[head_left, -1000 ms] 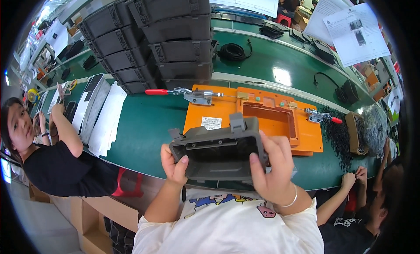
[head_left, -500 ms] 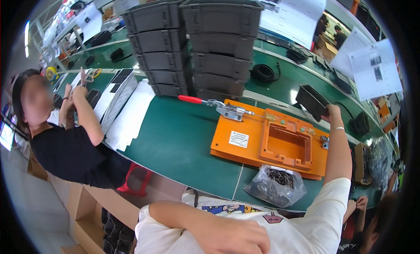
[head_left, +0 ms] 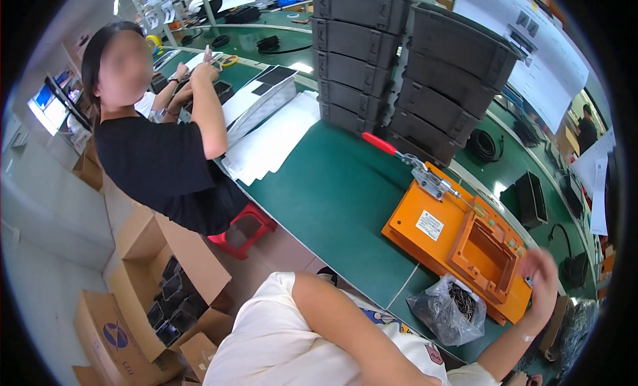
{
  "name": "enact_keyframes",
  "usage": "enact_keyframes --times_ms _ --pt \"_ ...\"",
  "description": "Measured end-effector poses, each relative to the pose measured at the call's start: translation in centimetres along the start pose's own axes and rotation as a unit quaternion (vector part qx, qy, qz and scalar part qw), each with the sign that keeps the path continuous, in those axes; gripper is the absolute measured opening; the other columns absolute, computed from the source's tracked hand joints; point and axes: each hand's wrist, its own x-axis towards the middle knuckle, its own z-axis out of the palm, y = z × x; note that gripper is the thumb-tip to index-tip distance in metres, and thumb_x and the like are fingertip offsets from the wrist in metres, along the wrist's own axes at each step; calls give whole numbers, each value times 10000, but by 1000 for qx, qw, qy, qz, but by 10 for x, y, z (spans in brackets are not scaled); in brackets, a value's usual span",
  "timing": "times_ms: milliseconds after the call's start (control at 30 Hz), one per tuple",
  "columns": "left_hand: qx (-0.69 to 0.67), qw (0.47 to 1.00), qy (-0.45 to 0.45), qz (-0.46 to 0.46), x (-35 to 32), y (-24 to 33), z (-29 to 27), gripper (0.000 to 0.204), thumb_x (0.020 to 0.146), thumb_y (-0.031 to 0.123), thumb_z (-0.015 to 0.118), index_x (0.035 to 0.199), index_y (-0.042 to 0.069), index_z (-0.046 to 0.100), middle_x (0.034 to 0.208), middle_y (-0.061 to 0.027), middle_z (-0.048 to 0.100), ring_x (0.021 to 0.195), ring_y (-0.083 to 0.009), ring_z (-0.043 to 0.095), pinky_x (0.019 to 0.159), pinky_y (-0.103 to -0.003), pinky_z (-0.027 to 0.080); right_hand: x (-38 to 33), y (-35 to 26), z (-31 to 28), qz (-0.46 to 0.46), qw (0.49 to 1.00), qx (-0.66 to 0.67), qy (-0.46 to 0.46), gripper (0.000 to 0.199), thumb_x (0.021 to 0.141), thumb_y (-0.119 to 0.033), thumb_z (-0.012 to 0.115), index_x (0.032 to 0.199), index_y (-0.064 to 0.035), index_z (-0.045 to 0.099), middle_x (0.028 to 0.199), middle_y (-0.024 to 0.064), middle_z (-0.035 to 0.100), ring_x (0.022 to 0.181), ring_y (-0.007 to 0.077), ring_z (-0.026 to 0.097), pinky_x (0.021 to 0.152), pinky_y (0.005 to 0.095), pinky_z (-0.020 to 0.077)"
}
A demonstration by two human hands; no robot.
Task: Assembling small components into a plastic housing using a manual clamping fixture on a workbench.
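My right hand (head_left: 541, 274) is over the right end of an orange clamping fixture (head_left: 405, 220). Motion blurs its fingers, which look loosely apart, and nothing shows in them. Beyond the fixture a black rectangular case (head_left: 530, 198) stands on the green line. The fixture has a rectangular recess and a toggle clamp with a red handle (head_left: 379, 143). Against its near side lies a clear plastic bag of dark screws (head_left: 458, 303). My left arm (head_left: 352, 313) crosses low in front of my shirt; its hand is beyond the lower edge.
Stacked grey bins (head_left: 359, 60) rise behind the fixture. White sheets (head_left: 272, 143) lie on the left of the green table (head_left: 319, 186). A person in black (head_left: 156, 160) works at the left, by a red stool (head_left: 247, 233) and an open carton of black parts (head_left: 176, 299).
My right hand has let go of the black case, now standing on the line, and drawn back toward me. The view has swung left, and my left hand has left the picture.
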Motion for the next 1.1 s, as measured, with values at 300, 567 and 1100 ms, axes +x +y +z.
enact_keyframes --times_ms 300,567,1100 --pt "-28 999 -24 -1 -3 -4 2 244 930 269 518 912 28 550 898 -183 528 841 -383 505 716 -456 391 -62 6 -15 -408 771 381 -305 327 921 -304 624 850 4 705 792 133 705 698 231 704 612 279 525" --pt "-4 997 -57 -57 -7 0 4 267 896 310 527 813 56 526 861 -159 524 807 -357 503 678 -442 361 -44 9 47 -158 927 38 -337 619 723 -451 787 1069 38 631 929 138 687 839 283 668 726 340 517" --pt "30 990 -121 -68 -16 35 3 268 932 319 473 852 94 595 707 -49 548 748 -272 508 831 -477 317 -72 32 84 5 981 167 -94 540 695 -249 811 1100 52 618 905 114 673 837 195 649 770 306 509"
